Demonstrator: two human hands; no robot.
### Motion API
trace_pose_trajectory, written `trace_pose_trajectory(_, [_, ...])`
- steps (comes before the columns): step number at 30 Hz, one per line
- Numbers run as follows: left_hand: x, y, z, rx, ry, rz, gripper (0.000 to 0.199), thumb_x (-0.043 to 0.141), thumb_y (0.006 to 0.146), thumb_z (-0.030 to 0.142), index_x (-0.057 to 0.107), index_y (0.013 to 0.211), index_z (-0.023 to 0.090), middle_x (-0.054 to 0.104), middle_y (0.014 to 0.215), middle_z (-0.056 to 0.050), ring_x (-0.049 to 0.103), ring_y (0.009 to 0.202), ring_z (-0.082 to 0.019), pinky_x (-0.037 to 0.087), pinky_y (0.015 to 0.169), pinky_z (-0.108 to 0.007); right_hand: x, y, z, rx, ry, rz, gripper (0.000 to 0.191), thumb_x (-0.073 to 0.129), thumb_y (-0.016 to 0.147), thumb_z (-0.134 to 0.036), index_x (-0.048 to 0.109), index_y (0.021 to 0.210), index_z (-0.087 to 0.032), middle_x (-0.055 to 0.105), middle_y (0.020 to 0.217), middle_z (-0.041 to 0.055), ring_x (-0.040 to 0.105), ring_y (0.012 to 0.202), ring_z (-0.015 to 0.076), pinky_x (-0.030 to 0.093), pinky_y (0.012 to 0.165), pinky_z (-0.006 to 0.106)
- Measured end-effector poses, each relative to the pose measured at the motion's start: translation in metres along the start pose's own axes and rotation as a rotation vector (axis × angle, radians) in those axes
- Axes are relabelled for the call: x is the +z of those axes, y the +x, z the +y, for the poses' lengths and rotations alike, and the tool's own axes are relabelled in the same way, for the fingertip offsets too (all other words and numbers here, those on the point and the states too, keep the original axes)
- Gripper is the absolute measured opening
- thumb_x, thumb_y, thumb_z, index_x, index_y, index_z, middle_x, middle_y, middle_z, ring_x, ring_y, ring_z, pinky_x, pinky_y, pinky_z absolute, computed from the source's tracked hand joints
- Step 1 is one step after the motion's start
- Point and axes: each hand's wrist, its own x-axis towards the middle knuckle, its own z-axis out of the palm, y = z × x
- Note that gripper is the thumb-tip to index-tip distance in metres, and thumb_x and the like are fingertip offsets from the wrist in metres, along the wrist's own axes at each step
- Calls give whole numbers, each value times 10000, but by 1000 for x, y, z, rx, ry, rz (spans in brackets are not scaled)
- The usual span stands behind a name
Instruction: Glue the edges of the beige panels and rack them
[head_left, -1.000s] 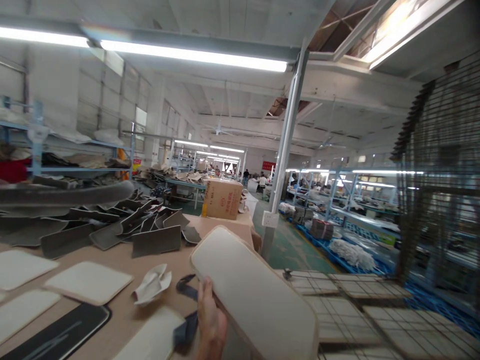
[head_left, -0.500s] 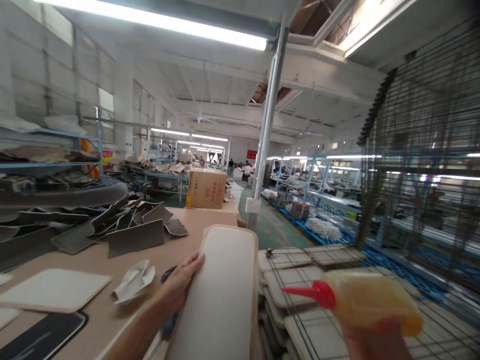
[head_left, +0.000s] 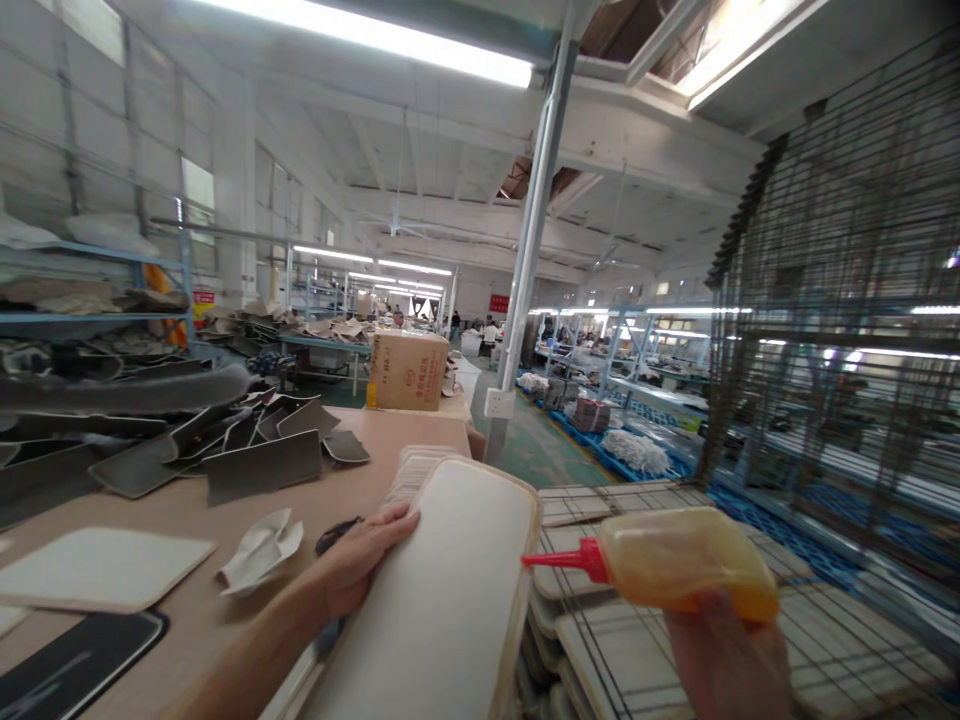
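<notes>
Our left hand (head_left: 371, 555) grips the edge of a long, white, round-cornered panel with a tan rim (head_left: 442, 590), slanting between our hands; our right hand (head_left: 724, 655) clasps a translucent yellow squeeze bottle (head_left: 682, 560), its tapered red nozzle (head_left: 562, 561) at the panel's near-right edge, contact unclear. Done well, we judge, this wants a steady panel, the tip close to the rim and a light, even squeeze. Beyond our left hand, across the brown surface (head_left: 326, 510), a brown cardboard carton (head_left: 409, 372) bears red print too small for us to read.
</notes>
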Motion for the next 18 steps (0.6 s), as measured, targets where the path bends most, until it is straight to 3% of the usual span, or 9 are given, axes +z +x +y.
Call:
trace_pose_trajectory(4, [-3,2,-1,-1,-3,-6,318,688,722,185,664,1039,199,728,868,-110,699,695,-248,545,573,-307,-3,-5,3,32,-8,19,446,829,522,-260,647,921,-178,665,747,14,615,738,154,520,708,225])
trace_pose_trajectory(8, [-4,5,0,13,5,-21,334,701,704,180,662,1036,196,728,856,-105,696,687,-248,552,578,-326,-7,-14,5,125,-48,3,514,808,575,-347,614,1029,-206,673,907,29,620,744,145,512,745,228])
trace_pose_trajectory(12, [-8,8,1,10,-23,16,340,689,714,178,659,1051,209,726,820,-86,695,669,-245,548,559,-324,-19,-17,11,259,-82,-67,657,788,554,-468,580,1120,-207,643,1057,106,620,896,270,544,736,357])
trace_pose_trajectory(15, [-13,9,1,38,-8,1,350,702,705,192,657,1051,221,725,826,-85,692,673,-244,549,559,-330,-18,-15,13,282,-120,-24,633,679,649,-564,560,1169,-223,612,1137,118,587,992,323,545,756,447])
trace_pose_trajectory(18, [-18,9,2,66,6,-1,319,687,724,199,653,1041,215,723,836,-88,689,683,-237,548,565,-317,-10,-13,11,199,-140,106,560,615,708,-576,568,1161,-250,613,1146,83,571,1029,303,541,786,452])
